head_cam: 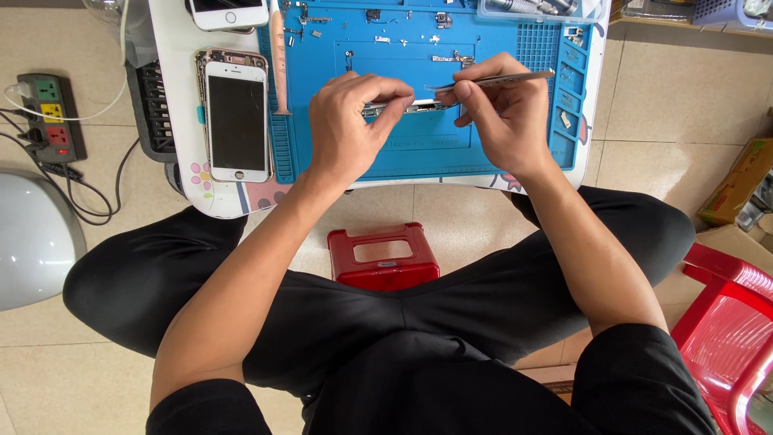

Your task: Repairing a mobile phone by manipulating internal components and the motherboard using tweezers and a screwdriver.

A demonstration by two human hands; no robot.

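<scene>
Tweezers point(515, 78) sit in our right hand point(503, 113), pinched between thumb and forefinger like a pen, so the fine tips angle down and left toward the small metal part point(400, 108). That part is a narrow, silvery strip, held just above the blue work mat point(419, 153) near its middle. Our left hand point(346, 121) clamps its fingers point(394, 98) on the left end of the strip, thumb below and forefinger on top, which steadies it level so the tweezers can work at its right end. Both hands are closed on what they hold; neither has fingers spread. We cannot tell whether the tweezer tips grip anything, as they are too small to read.

Loose screws and tiny brackets point(378, 38) lie scattered on the far part of the mat, kept within its raised border and small side compartments, likely so they do not roll away. Just left of the mat a white smartphone point(236, 121) lies face up on top of a bare phone housing, well apart from the hands. A second white phone point(228, 11) shows at the far edge, and a slim pinkish prying tool point(279, 56) lies along the mat's left border.

The tabletop point(181, 97) is small, white and low, with a flower print at its corner. We sit close to it, knees apart, above a beige tiled floor. A red plastic stool point(385, 256) stands between our legs, a power strip point(47, 117) with cables lies to the left, and another red stool point(729, 322) is at right.
</scene>
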